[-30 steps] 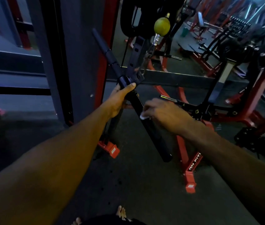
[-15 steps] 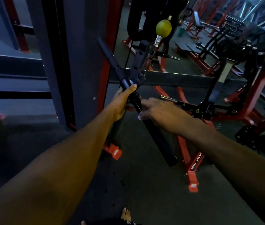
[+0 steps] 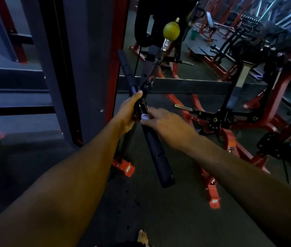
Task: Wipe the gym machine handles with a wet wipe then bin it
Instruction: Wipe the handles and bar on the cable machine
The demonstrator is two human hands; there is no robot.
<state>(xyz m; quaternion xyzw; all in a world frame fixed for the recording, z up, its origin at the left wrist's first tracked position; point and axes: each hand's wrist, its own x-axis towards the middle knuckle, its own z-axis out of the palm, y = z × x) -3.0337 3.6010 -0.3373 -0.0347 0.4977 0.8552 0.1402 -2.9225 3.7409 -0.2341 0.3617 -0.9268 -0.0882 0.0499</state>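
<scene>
While your left hand [image 3: 129,111] grips the long black padded cable-machine bar [image 3: 156,148], your right hand [image 3: 166,125] pinches the crumpled white wet wipe [image 3: 144,117] against it at your fingertips; wiping is underway, binning remains.

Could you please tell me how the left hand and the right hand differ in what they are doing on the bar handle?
The left hand grips the bar handle near its middle, bare; the right hand presses a white wet wipe against it just below. The left thumb points up the bar; the right fingers curl over the wipe. Both touch the same bar.
</scene>
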